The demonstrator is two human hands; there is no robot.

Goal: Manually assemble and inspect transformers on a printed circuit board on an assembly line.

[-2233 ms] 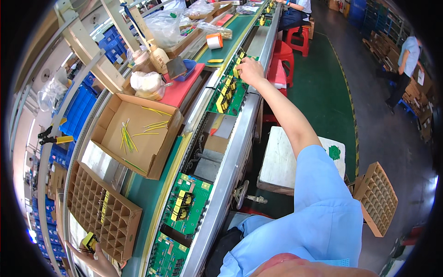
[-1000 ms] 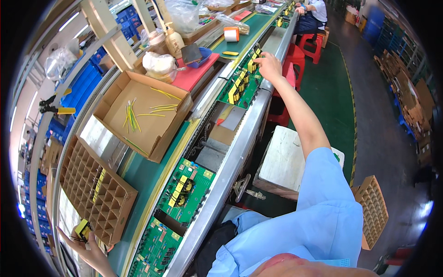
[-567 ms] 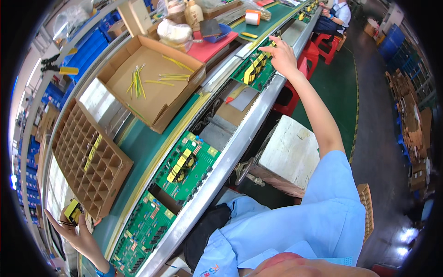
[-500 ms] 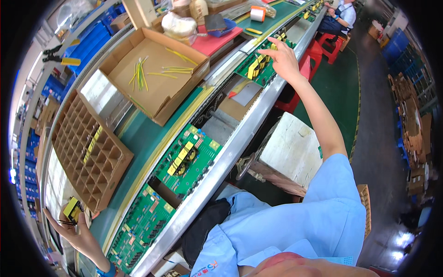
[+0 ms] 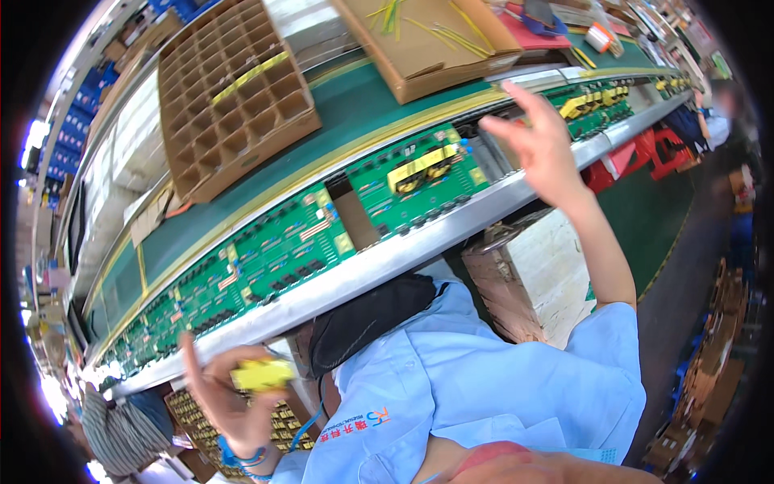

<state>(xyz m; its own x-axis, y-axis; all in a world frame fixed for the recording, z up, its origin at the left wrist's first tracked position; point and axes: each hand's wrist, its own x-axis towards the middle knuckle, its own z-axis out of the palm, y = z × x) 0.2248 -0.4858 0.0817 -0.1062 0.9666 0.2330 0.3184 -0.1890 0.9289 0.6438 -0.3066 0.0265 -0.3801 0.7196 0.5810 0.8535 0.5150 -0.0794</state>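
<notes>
My left hand (image 5: 230,403) has its thumb and fingers closed on a yellow transformer (image 5: 262,374), blurred by motion, just on my side of the metal rail. Beyond it a long green circuit board (image 5: 274,242) lies on the line, with no yellow transformer on its visible part. To the right, another green board (image 5: 379,194) carries a yellow transformer (image 5: 419,171). My right hand (image 5: 544,153) hovers over the line past that board, fingers apart and nothing visible in them. Further right are more boards with yellow transformers (image 5: 592,102).
A divided cardboard tray (image 5: 278,121) and an open cardboard box (image 5: 435,81) with yellow-green wires stand behind the line. The metal rail (image 5: 476,211) runs along my front. Below my left hand is a tray of yellow parts (image 5: 294,423). A person (image 5: 713,121) sits far right.
The view has turned. My left hand has brought the transformer from beside the divided tray to my side of the rail. My right hand stays open, now left of the boards it was over.
</notes>
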